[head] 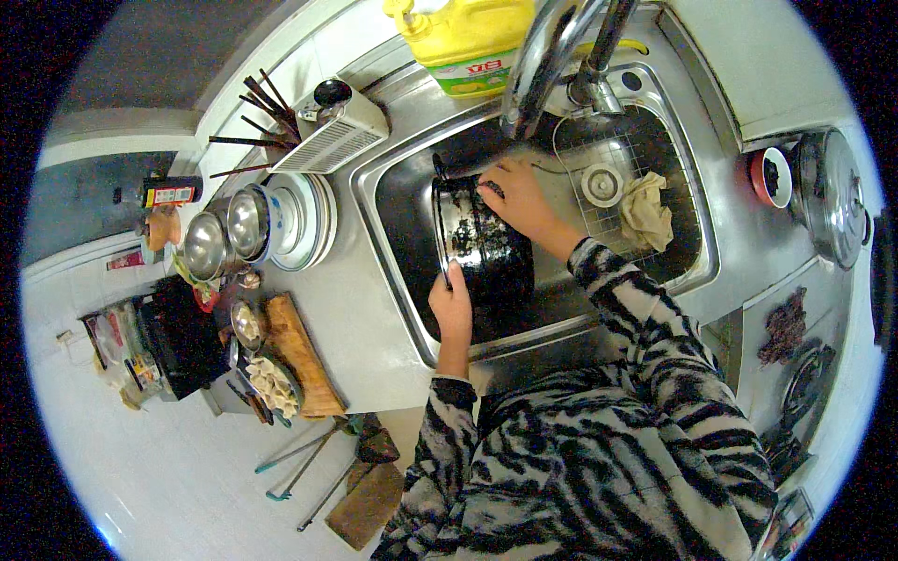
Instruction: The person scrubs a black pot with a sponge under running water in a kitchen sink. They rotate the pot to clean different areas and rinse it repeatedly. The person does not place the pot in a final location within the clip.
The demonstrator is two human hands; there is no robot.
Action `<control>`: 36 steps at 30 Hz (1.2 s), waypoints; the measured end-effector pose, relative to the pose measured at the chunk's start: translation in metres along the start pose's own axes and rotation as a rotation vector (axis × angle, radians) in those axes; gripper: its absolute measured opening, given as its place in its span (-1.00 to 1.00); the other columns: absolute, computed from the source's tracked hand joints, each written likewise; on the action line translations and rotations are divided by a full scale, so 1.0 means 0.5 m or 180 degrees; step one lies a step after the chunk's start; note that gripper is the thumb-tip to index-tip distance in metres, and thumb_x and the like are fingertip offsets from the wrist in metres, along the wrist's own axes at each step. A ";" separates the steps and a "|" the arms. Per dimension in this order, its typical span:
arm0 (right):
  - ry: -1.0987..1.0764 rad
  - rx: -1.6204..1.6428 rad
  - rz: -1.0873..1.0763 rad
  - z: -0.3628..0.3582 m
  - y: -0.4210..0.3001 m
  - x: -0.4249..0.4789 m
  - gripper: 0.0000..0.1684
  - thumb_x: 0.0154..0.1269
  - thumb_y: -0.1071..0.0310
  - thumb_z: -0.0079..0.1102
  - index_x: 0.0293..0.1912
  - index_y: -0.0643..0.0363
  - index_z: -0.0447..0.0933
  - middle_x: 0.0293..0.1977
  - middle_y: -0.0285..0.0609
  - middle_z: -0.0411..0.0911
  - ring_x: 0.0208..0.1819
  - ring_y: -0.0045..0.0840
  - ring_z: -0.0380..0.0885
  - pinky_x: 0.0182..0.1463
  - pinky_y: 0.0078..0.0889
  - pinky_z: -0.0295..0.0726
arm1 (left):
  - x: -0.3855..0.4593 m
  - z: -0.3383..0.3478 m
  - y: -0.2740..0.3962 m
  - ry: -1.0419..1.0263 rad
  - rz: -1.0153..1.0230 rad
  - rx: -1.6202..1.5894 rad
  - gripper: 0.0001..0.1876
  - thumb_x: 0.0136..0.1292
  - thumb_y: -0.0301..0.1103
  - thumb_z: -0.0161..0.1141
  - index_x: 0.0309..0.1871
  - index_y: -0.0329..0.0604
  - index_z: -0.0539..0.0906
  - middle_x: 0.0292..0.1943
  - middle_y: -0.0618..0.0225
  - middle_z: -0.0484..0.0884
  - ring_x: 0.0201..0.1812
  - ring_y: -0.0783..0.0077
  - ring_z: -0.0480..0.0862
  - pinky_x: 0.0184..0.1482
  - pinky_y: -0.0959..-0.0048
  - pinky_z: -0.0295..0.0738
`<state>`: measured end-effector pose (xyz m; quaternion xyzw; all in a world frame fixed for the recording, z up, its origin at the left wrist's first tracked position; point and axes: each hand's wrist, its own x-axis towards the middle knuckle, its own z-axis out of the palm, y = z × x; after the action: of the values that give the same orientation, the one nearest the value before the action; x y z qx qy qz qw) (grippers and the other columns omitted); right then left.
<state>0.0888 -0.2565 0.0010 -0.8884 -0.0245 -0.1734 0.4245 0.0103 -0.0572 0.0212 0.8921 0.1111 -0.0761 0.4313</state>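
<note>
A dark metal pot (484, 238) with a blotchy, shiny wall lies tilted on its side in the left basin of the steel sink (400, 294). My left hand (451, 301) grips its rim on the near side, thumb on top. On the pot's far side rests my right hand (515, 196), fingers bent. A small dark patch shows under those fingers; whether it is a scrubber or part of the pot, I cannot tell. One loop handle (439, 165) sticks out beyond the rim. Above the basin hangs the chrome faucet (526, 91).
In the right basin are a wire rack (586, 223), a drain strainer (601, 185) and a crumpled cloth (647, 210). Behind stands a yellow detergent jug (466, 42). Leftward are a chopstick holder (337, 137), stacked plates (326, 221) and a cutting board (302, 357). A lidded pot (831, 196) stands right.
</note>
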 end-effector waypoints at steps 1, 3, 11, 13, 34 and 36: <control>-0.0018 0.0021 -0.0031 -0.005 0.000 -0.002 -0.81 0.16 0.25 0.22 -0.28 0.14 0.56 -0.29 -0.02 0.49 -0.18 -0.08 0.44 -0.07 -0.09 0.39 | 0.015 -0.003 0.016 -0.0117 -0.0005 0.0023 -0.58 0.36 -0.04 0.12 -0.24 -0.33 0.61 -0.51 0.22 0.57 -0.47 0.38 0.52 -0.35 0.36 0.42; -0.0062 0.0106 -0.0106 -0.013 -0.019 -0.015 -0.81 0.16 0.25 0.22 -0.26 0.13 0.55 -0.29 -0.03 0.48 -0.18 -0.10 0.44 -0.06 -0.10 0.38 | 0.065 -0.004 0.079 -0.0272 0.0225 0.0051 -0.58 0.29 -0.08 0.21 -0.15 -0.37 0.59 -0.31 0.01 0.66 -0.24 0.14 0.66 -0.13 0.27 0.50; -0.0820 0.0084 -0.0885 -0.057 -0.119 -0.146 -0.75 0.08 0.30 0.30 -0.21 0.10 0.53 -0.23 -0.16 0.46 -0.16 -0.20 0.41 -0.01 -0.20 0.40 | 0.248 0.069 0.113 -0.0638 0.0295 0.1763 -0.53 0.25 -0.02 0.17 -0.19 -0.38 0.63 -0.30 -0.15 0.66 -0.18 -0.17 0.66 -0.11 0.05 0.53; -0.0820 0.0255 -0.1032 -0.056 -0.141 -0.179 -0.73 0.08 0.29 0.31 -0.19 0.09 0.53 -0.22 -0.17 0.47 -0.13 -0.23 0.42 0.02 -0.21 0.39 | 0.225 0.056 0.110 -0.0448 0.0242 0.1935 -0.57 0.29 -0.06 0.12 -0.19 -0.37 0.63 -0.30 -0.15 0.66 -0.19 -0.17 0.66 -0.12 0.02 0.54; -0.0214 0.0104 -0.0365 -0.040 -0.076 -0.151 -0.82 0.15 0.24 0.17 -0.27 0.10 0.54 -0.31 -0.15 0.50 -0.20 -0.24 0.44 -0.04 -0.09 0.35 | 0.126 0.041 0.113 -0.0033 0.0182 0.1521 -0.67 0.39 -0.21 -0.02 -0.14 -0.40 0.50 -0.33 -0.20 0.65 -0.24 -0.22 0.65 -0.19 0.01 0.54; 0.0027 0.0128 0.0214 -0.017 -0.017 -0.071 -0.84 0.20 0.25 0.17 -0.27 0.11 0.55 -0.31 -0.09 0.50 -0.17 -0.14 0.44 -0.04 -0.11 0.37 | 0.128 0.046 0.120 -0.0016 0.0402 0.1500 -0.67 0.39 -0.22 -0.02 -0.13 -0.40 0.50 -0.32 -0.20 0.65 -0.23 -0.22 0.65 -0.18 0.02 0.54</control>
<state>0.0512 -0.2540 0.0006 -0.8792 0.0037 -0.1622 0.4480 0.0871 -0.1031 0.0373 0.9731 0.0333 -0.0750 0.2155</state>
